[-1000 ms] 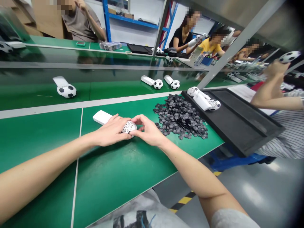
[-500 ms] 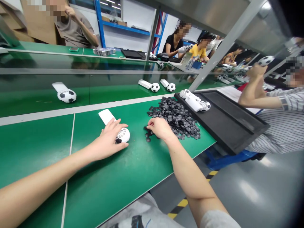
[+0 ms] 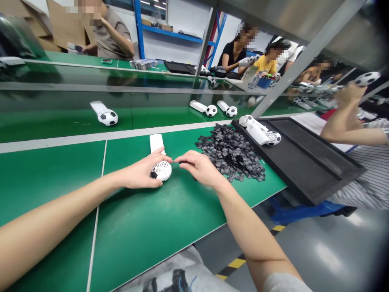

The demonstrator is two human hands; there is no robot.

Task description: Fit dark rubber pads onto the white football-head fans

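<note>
My left hand (image 3: 142, 170) is wrapped round the ball end of a white football-shaped housing (image 3: 163, 171), which lies on the green table. Its flat white handle (image 3: 156, 143) points away from me. One black panel shows on the ball near my fingers; its other facets are white with cut-outs. My right hand (image 3: 199, 167) pinches a small black piece (image 3: 182, 162) between thumb and fingertips, just right of the ball. Behind that hand spreads a pile of black pieces (image 3: 231, 152).
A black tray (image 3: 306, 154) at the right holds white ball-shaped housings (image 3: 258, 132). Beyond the pale strip, several football units (image 3: 107, 117) rest on the green belt. A slanted metal post (image 3: 285, 65) rises behind the tray. Co-workers sit across and to the right.
My right hand has moved left from the pile's edge to the ball, carrying a black piece. My left hand has closed round the ball, and the handle has turned more upright in view.
</note>
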